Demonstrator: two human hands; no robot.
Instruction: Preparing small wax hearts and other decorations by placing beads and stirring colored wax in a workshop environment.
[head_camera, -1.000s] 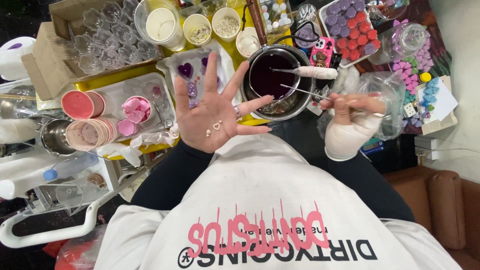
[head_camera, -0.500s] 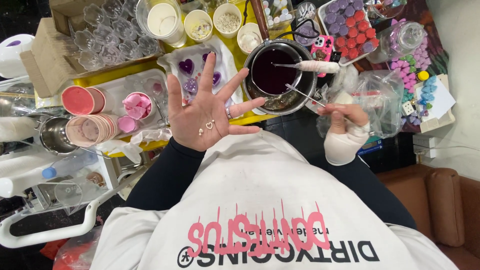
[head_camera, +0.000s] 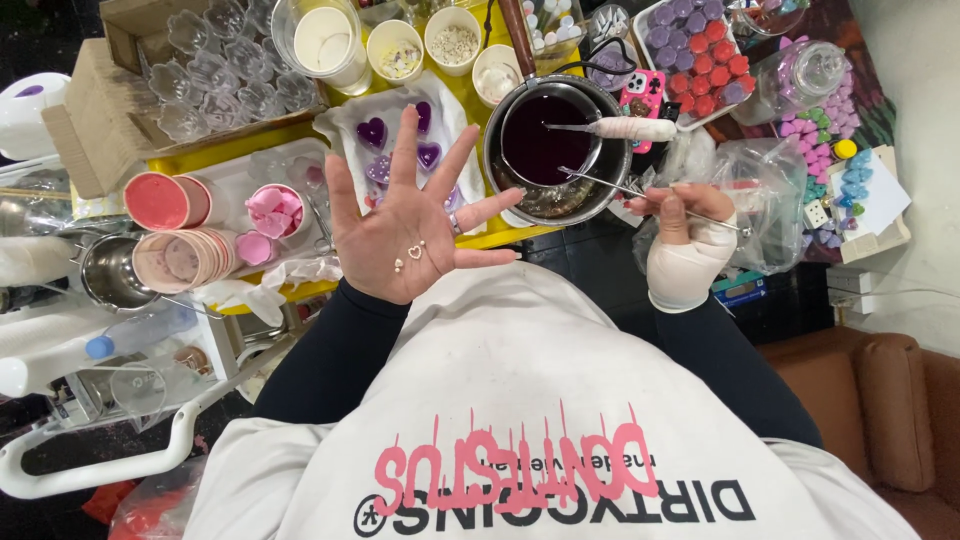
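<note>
Two small charms (head_camera: 410, 254), one heart-shaped, lie on the palm of the left hand (head_camera: 405, 225), which is spread flat and fully open, fingers fanned toward 12 o'clock. At 3 o'clock from it, the right hand (head_camera: 680, 225), wearing a pale wrist wrap, is closed around thin metal tweezers (head_camera: 640, 190) whose tips reach toward 10 o'clock over the rim of a steel pot (head_camera: 560, 145) of dark purple liquid. A white-handled stirrer (head_camera: 620, 128) rests across the pot. Behind the open palm, at 12 o'clock, purple hearts (head_camera: 372, 133) sit on a white tray (head_camera: 340, 130) on the yellow worktop (head_camera: 215, 157). At 9 o'clock stand pink cups (head_camera: 160, 200). At 1 o'clock from the pot lies a mould (head_camera: 690, 55) of red and purple pieces.
</note>
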